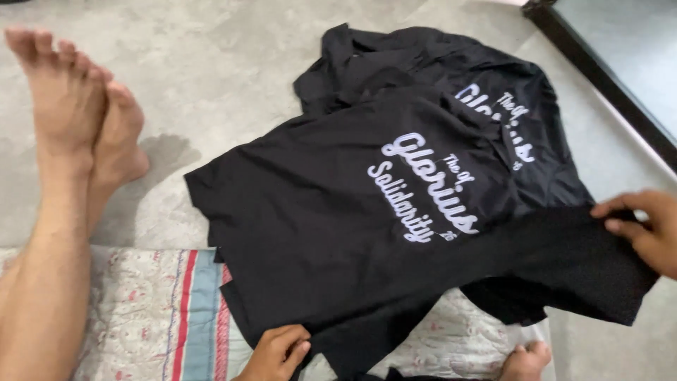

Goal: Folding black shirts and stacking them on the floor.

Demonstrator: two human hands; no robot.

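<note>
Your left hand (276, 351) pinches the near hem of the top black T-shirt (338, 226), which lies spread with white lettering up, partly on the grey floor (211, 63) and partly over the patterned quilt (155, 310). Your right hand (645, 227) grips that shirt's stretched sleeve edge on the right. A second black T-shirt (437, 63) lies crumpled just beyond it. Bare feet (84, 106) rest left of the shirt.

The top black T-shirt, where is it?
In the head view, the top black T-shirt lies mid-frame, over another black shirt, partly on the patterned quilt, right of the bare feet.
</note>
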